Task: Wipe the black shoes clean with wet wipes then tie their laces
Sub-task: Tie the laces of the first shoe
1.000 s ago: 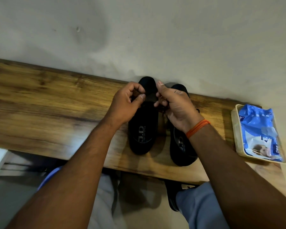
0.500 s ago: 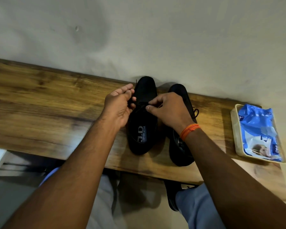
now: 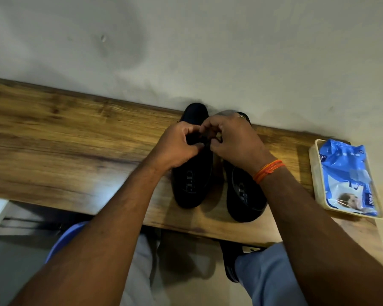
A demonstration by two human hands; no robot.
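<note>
Two black shoes stand side by side on the wooden shelf, toes toward the wall. Over the left shoe both hands meet above its lacing. My left hand has its fingers and thumb curled, pinching the black lace. My right hand, with an orange thread on the wrist, also pinches the lace with curled fingers. The lace itself is mostly hidden between the fingers. The right shoe is partly covered by my right wrist.
A cream tray holding a blue wet-wipes pack sits at the shelf's right end. The wall rises directly behind the shoes. Below the shelf edge are my knees in light trousers and a dark sandal.
Both hands have closed in together over the left shoe's lacing; my left hand's fingers, looser half a second ago, now curl on the lace, and my right hand shifted up toward the toe.
</note>
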